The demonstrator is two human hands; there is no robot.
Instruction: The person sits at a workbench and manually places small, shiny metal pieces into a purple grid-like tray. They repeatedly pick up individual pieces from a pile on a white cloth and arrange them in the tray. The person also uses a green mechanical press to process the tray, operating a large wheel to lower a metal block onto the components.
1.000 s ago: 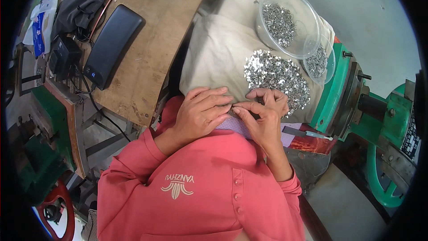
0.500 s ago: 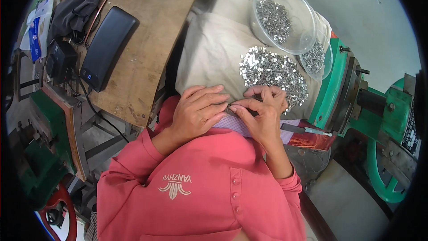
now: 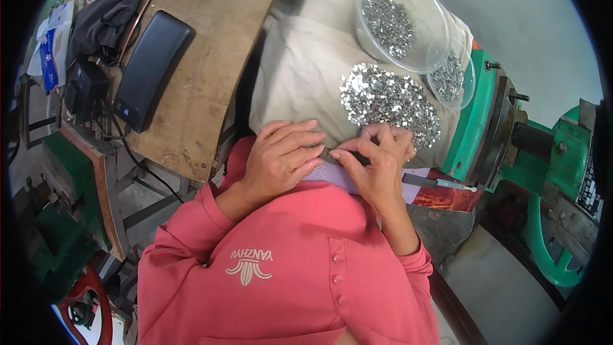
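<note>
My left hand (image 3: 281, 156) is palm down at the front edge of a pale cloth. Its outer fingers stretch to the right, while its thumb and index finger close together at a tiny dark piece (image 3: 326, 153). Facing it from the right, my right hand (image 3: 378, 163) has curled fingers, and its thumb tip is at the same piece. What exactly the fingertips grip is too small to make out. Just beyond my right hand lies a loose heap of small shiny metal pieces (image 3: 389, 99).
Behind the heap stand a clear plastic tub (image 3: 437, 38) and a shallower clear dish (image 3: 468, 83), both with metal bits. A knife-like tool (image 3: 440, 183) rests on the right. Green machinery (image 3: 472, 134) borders that side. A black power bank (image 3: 153, 70) sits on the wooden table (image 3: 214, 57).
The whole view has shifted slightly. My right fingers have moved a little at the small piece; my left hand stays almost as it was.
</note>
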